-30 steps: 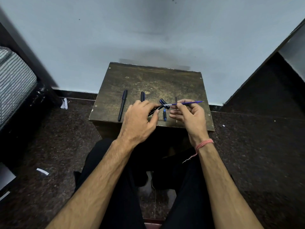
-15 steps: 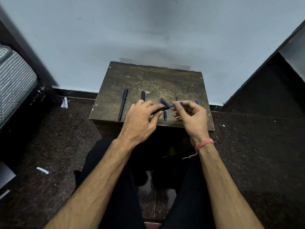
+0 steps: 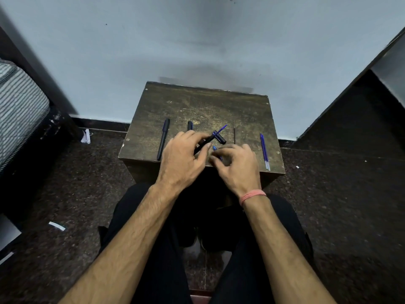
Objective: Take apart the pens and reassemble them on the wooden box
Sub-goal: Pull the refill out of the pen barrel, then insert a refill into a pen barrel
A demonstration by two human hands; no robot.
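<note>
My left hand (image 3: pixel 183 157) grips a black pen barrel (image 3: pixel 205 142) that points up and right, with a blue refill tip (image 3: pixel 223 129) sticking out of its far end. My right hand (image 3: pixel 237 166) is curled over a small blue pen piece (image 3: pixel 215 150) near the front edge of the wooden box (image 3: pixel 245 106). A black cap (image 3: pixel 220 137) lies just beyond the barrel. A whole black pen (image 3: pixel 163 139) lies at the left, and another dark pen part (image 3: pixel 189 126) sits beside it. Two blue refills (image 3: pixel 264 151) lie at the right.
A thin dark rod (image 3: pixel 234 134) lies on the box right of the cap. The box stands against a pale wall on a dark speckled floor. A striped mattress (image 3: pixel 19 106) is at the left, a dark cabinet side (image 3: pixel 361 102) at the right. My black-trousered legs are below.
The blue refill has gone from my right hand into the barrel held by my left. My right hand has dropped to the small blue piece at the box's front.
</note>
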